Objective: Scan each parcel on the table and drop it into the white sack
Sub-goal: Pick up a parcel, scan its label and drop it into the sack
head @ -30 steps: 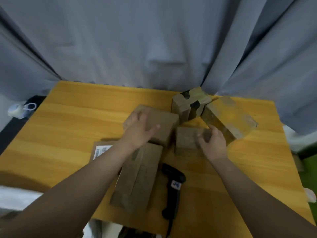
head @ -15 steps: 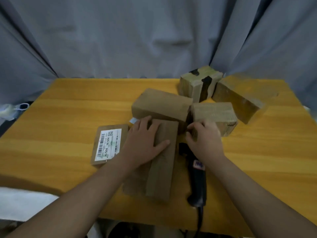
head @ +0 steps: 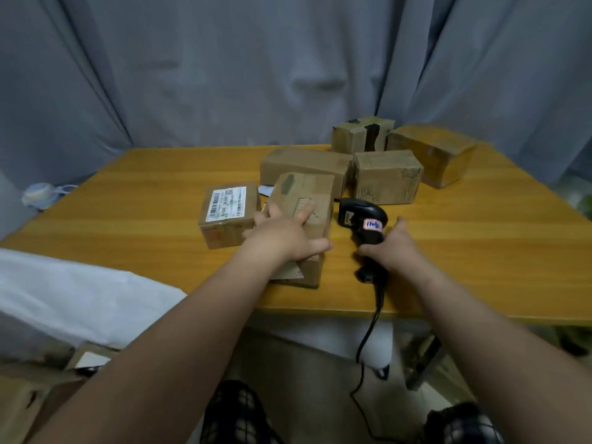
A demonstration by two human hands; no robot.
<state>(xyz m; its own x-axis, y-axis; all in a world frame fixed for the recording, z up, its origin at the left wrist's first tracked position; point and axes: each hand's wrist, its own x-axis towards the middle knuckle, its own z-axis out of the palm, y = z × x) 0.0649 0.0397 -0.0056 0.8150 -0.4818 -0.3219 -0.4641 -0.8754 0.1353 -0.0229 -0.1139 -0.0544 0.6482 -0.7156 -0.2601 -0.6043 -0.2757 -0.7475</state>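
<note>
The box (head: pixel 229 219) at 9 o'clock in the group on the desk has a white shipping label (head: pixel 226 203) on top. It shows a barcode along one edge, a small square code and sideways print that reads roughly "J6-S04". The finer lines are too small to read. The scanner (head: pixel 363 225), at 3 o'clock from that box, bears a pink-edged sticker (head: pixel 373 224) with blue handwriting, perhaps "110".

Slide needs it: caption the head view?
Left hand holds brown cardboard parcel; right hand grips black handheld scanner.
</note>
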